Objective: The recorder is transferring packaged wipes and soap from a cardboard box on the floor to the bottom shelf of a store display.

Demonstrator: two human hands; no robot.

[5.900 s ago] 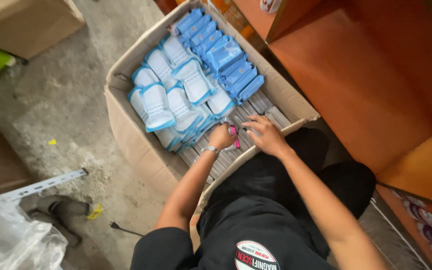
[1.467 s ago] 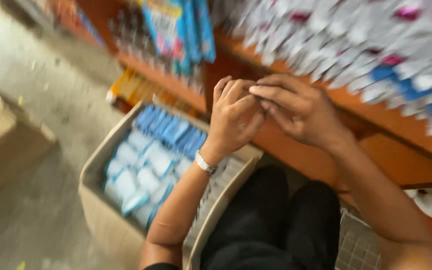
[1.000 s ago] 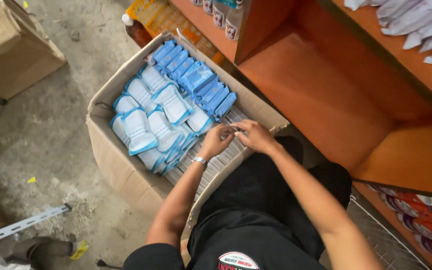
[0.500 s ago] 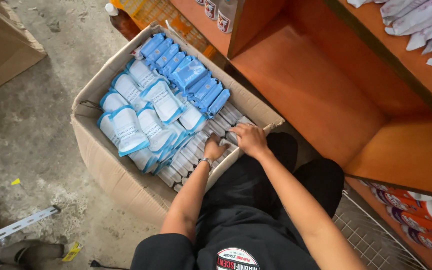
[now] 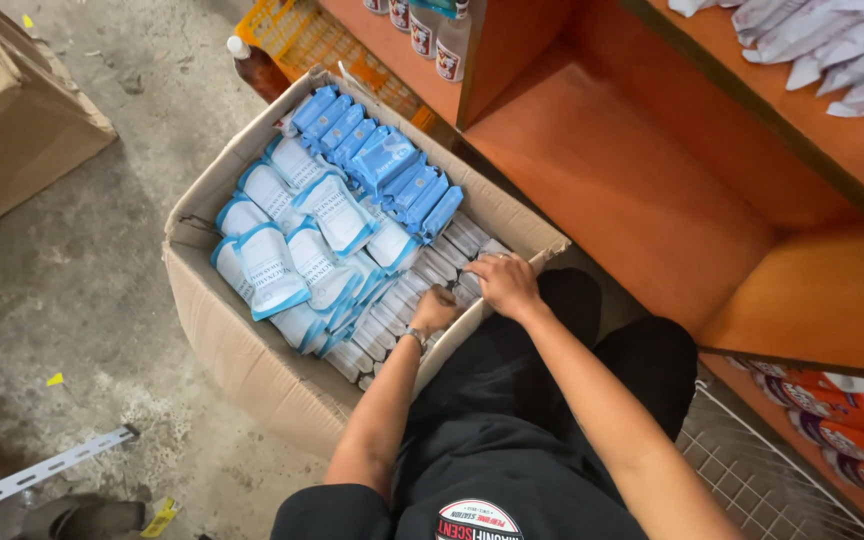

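left hand (image 5: 435, 308): curled down into grey packs (image 5: 402, 305) at near edge of cardboard box (image 5: 242, 350), fingers closed on a pack
right hand (image 5: 505, 284): flat on same row, fingers together, grip unclear
white-blue pouches (image 5: 297, 255): box middle, upright
blue packs (image 5: 382, 160): box far end
orange shelf (image 5: 642, 190): right of box

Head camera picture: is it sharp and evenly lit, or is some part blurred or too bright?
Head view: sharp on the cardboard box and both hands, left hand and right hand; soft even light, no strong shadows; white packets on the upper shelf look a little washed out; edges bend slightly.
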